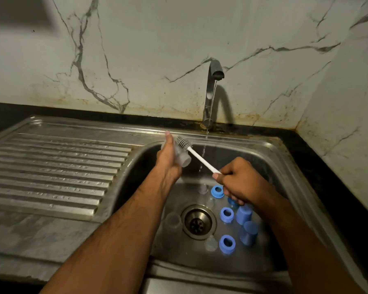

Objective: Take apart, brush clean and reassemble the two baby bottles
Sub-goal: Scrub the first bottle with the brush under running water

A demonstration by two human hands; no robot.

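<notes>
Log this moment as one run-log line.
left hand: holds clear bottle | right hand: grips brush, outside bottle | tap: running | blue rings: in sink

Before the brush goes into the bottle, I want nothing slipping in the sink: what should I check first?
1. Left hand holds clear bottle: ok.
2. Right hand has a grip on bottle brush handle: ok.
3. Brush head lined up with bottle mouth: not ok, it sits beside the bottle.
4. Faucet running: ok, thin stream.
5. Blue collar rings off and lying in sink basin: ok.
6. Bottle inside clean: cannot tell.
</notes>
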